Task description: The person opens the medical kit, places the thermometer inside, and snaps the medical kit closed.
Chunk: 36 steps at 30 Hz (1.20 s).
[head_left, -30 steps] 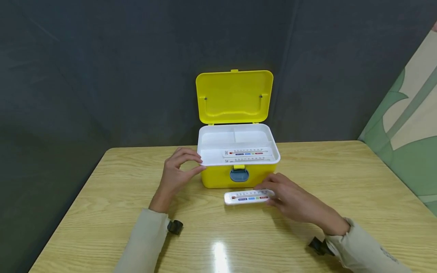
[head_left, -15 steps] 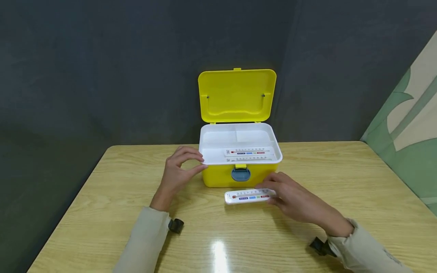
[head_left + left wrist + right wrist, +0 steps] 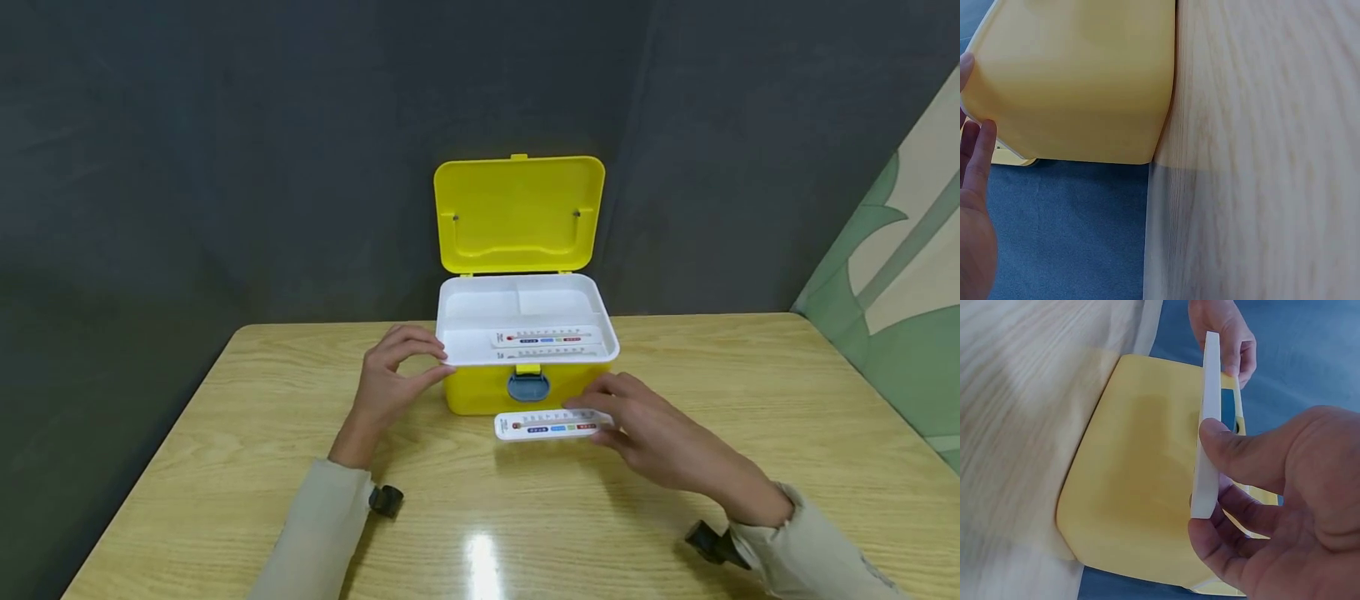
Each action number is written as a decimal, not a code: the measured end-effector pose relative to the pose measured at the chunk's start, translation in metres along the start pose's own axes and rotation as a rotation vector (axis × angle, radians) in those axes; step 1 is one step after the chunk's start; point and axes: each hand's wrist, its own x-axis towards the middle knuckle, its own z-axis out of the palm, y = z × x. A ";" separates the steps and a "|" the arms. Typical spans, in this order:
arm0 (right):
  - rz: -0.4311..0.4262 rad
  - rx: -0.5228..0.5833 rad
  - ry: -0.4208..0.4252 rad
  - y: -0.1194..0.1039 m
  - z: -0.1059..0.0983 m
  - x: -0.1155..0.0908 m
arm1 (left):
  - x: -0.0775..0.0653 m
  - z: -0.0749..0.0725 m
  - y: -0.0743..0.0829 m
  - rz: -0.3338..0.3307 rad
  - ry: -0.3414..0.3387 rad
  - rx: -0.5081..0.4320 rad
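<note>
A yellow storage box (image 3: 480, 392) stands with its lid raised, showing a white inner tray (image 3: 467, 337). Two thermometers (image 3: 547, 338) lie side by side in the front compartment. At the box's left front corner, my left hand (image 3: 386, 387) pinches the rim between thumb and fingers; the left wrist view has the yellow side (image 3: 1079, 87) beside the fingertips. My right hand (image 3: 660, 433) holds a third white thermometer (image 3: 540, 426) by its right end, scale side up, in front of the box. From the right wrist, this thermometer's thin edge (image 3: 1210, 394) shows between thumb and fingers.
The yellow lid (image 3: 520, 215) leans back toward a dark cloth backdrop (image 3: 337, 167). A blue-grey latch (image 3: 528, 387) hangs on the box front. The wooden table (image 3: 420, 517) runs under both arms, and a green and beige patterned surface (image 3: 900, 292) borders it on the right.
The thermometer in my right hand has risen slightly toward the box, and that hand has shifted a little to the right. My left hand keeps its place at the rim.
</note>
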 end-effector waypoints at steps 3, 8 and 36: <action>-0.005 -0.009 0.013 -0.002 -0.002 -0.001 | -0.001 0.000 -0.001 0.007 -0.002 0.000; -0.009 -0.032 0.038 -0.003 -0.005 -0.002 | -0.001 0.000 -0.001 0.009 -0.009 0.002; -0.024 -0.023 0.109 -0.015 -0.037 0.010 | -0.004 0.001 -0.003 0.022 -0.014 -0.016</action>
